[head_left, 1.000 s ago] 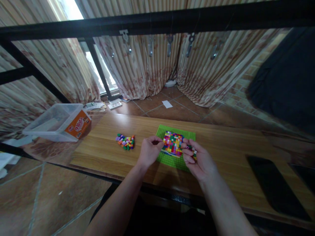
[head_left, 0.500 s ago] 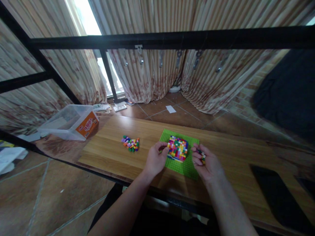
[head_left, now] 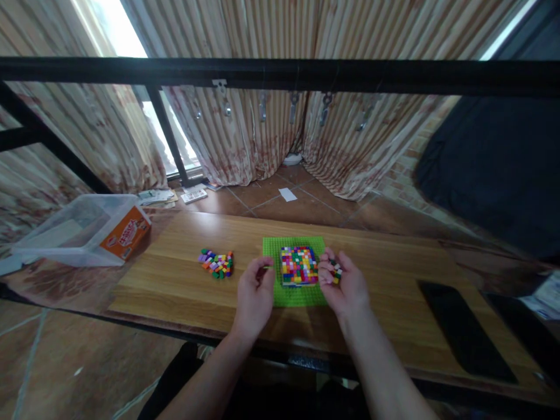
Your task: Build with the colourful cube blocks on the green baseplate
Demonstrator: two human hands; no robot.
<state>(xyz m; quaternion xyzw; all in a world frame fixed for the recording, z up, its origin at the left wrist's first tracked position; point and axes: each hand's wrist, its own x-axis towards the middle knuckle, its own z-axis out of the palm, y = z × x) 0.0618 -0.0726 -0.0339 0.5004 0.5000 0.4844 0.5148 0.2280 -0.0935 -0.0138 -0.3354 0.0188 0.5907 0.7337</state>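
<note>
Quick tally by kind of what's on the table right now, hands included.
Hands: 2, left hand and right hand, which holds a few bricks
Green baseplate: 1
Brick block on the baseplate: 1
Loose brick pile: 1
Dark flat slabs: 2, one cut off at the right edge
Total: 7; single bricks too small to count.

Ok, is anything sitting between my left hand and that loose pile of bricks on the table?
Nothing visible does. Only bare wooden table lies between the left hand and the loose bricks.
</note>
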